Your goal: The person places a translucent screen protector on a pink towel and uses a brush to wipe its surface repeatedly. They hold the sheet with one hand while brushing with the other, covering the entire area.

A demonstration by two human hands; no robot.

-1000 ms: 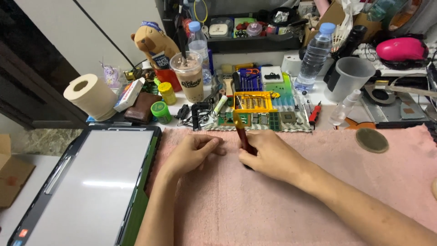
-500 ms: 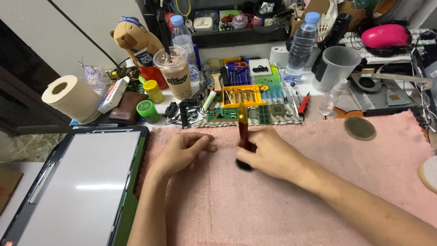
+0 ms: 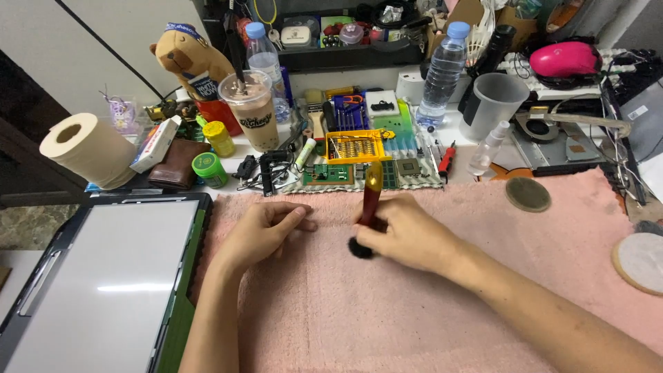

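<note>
Between the right hand's (image 3: 407, 235) closed fingers stands a red-handled brush (image 3: 368, 207), bristles down on the pink towel (image 3: 414, 318) so they can sweep it. Just left, the left hand (image 3: 266, 231) lies flat, fingers loosely curled and empty, pinning the cloth.

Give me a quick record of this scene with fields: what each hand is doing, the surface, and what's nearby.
right hand: grips a red-handled brush, black bristles down on the towel
left hand: rests flat on the towel, holds nothing
surface: pink towel
left of towel: tablet with a blank screen
behind hands: circuit board, yellow bit tray, iced drink cup, water bottle
far left: paper roll
</note>
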